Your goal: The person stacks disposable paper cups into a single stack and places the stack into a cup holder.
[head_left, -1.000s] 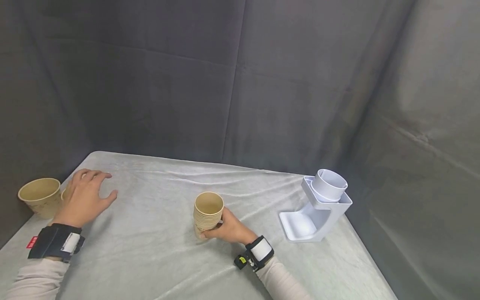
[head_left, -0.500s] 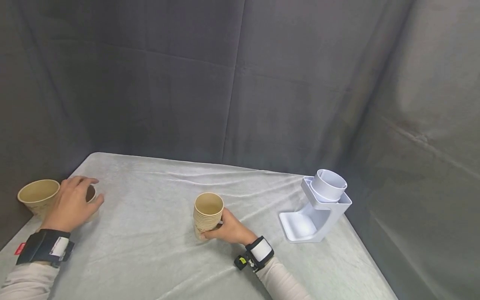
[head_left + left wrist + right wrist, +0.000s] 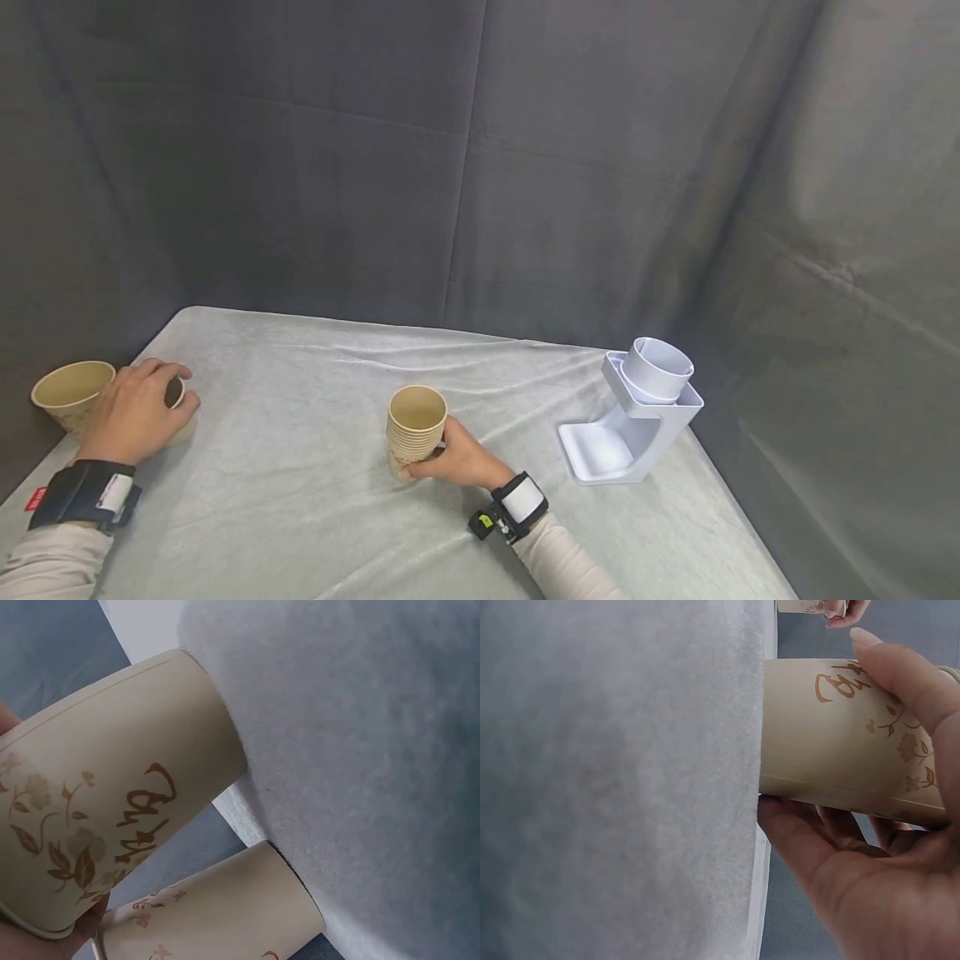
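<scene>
At the table's left side, my left hand (image 3: 131, 415) holds a tan paper cup (image 3: 142, 772) near its rim, thumb on one side and fingers on the other. Printed leaves and brown lettering show on that cup's wall, and it stands on the cloth. Close beside it is another tan cup (image 3: 71, 387), wide-mouthed and partly hidden by the hand. Near the middle, my right hand (image 3: 461, 457) grips an upright stack of nested paper cups (image 3: 412, 435) low down, thumb in front and fingers behind. In the right wrist view the lowest cup (image 3: 810, 742) touches the cloth.
A white plastic stand (image 3: 637, 433) with a round ring holder (image 3: 660, 371) on top stands at the right. Pale cloth (image 3: 300, 500) covers the table. Grey curtains (image 3: 337, 167) rise behind and at both sides.
My left hand has moved left and slightly down, from spread fingers above the cup to a hold at its rim. The right hand and its stack have stayed in place.
</scene>
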Action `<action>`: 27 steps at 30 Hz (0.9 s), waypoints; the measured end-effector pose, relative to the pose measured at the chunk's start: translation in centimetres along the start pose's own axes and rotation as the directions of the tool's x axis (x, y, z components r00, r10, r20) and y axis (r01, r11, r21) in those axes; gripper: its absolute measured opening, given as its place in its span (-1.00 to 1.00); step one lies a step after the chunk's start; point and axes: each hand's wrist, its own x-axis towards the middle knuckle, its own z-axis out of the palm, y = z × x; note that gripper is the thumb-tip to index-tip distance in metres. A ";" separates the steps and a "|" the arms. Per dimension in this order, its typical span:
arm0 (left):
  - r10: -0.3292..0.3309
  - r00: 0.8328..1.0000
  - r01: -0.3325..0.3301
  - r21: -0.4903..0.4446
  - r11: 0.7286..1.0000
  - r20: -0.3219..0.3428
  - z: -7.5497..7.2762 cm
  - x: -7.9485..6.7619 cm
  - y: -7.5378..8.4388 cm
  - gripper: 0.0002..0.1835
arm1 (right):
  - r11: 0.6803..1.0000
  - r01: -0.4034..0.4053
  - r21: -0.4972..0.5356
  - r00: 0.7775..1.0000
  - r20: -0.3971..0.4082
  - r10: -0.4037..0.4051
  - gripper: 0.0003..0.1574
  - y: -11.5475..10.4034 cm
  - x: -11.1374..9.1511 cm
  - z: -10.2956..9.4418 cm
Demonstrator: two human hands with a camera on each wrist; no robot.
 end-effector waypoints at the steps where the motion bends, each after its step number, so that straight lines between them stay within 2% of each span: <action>1: -0.002 1.000 0.002 0.002 1.000 0.002 0.0 0.0 0.0 -0.68 | 1.000 0.000 0.000 1.000 0.000 0.000 -0.12 0.0 0.0 0.0; 8: -0.009 1.000 0.009 0.018 1.000 0.014 0.4 0.1 -0.1 -0.74 | 1.000 0.007 -0.001 1.000 0.000 -0.007 -0.13 0.1 -0.1 0.0; 19: -0.040 0.998 0.041 0.026 0.999 -0.039 0.4 0.1 0.1 -0.71 | 1.000 0.014 -0.005 1.000 0.009 -0.013 -0.14 0.0 0.0 -0.1; 23: -0.063 0.998 0.063 -0.003 0.998 -0.023 0.0 0.1 0.4 -0.68 | 1.000 0.018 -0.004 1.000 0.003 -0.018 -0.13 0.2 0.0 0.0; 27: -0.076 0.997 0.076 -0.026 0.997 0.004 -0.2 0.3 0.9 -0.66 | 1.000 0.031 0.005 0.999 -0.010 -0.031 -0.11 1.2 0.1 0.2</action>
